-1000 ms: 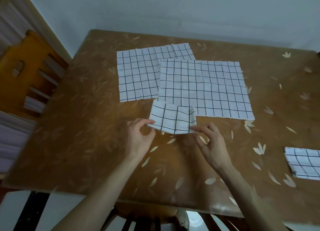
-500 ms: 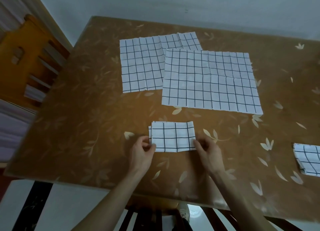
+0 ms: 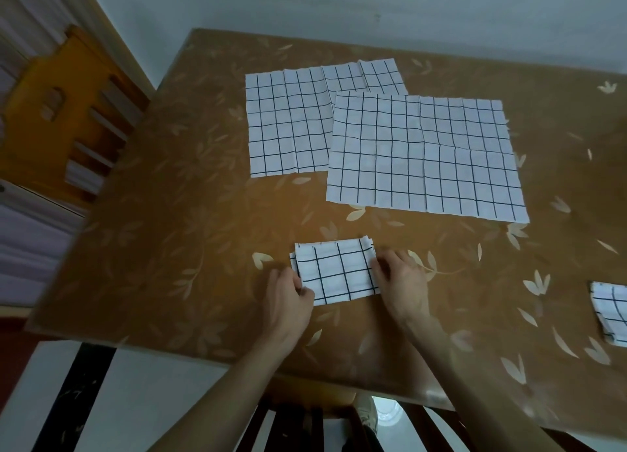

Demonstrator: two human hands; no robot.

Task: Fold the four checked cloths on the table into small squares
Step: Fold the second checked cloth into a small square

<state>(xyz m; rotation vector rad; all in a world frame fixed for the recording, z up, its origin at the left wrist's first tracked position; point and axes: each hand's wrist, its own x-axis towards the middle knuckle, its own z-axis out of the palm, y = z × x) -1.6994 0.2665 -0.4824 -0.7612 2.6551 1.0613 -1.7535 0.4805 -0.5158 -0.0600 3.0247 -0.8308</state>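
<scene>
**Figure: Closing the last fold on the second checked cloth**

A person stands at the near edge of the brown leaf-patterned table (image 3: pixel 190 214). The folded cloth (image 3: pixel 337 275) lies flat as a short rectangle just in front of them. The left hand (image 3: pixel 288 299) pinches its left end between thumb and fingertips; the right hand (image 3: pixel 400 282) rests at its right end with fingers curled onto the edge — whether they grip under the layers cannot be told. Layer edges peek out unevenly at the left end and the top right corner.

Beyond it lie two cloths still to be folded: the far open cloth (image 3: pixel 288 122), partly overlapped by the near open cloth (image 3: pixel 424 156). A finished folded square (image 3: pixel 610 316) sits well apart at the right edge of view.

To do this step well, I would judge that the stray layers should be squared up first, then one end carried over to meet the other — corners matched, the crease pressed flat with the fingertips so the stack does not spring open.
</scene>
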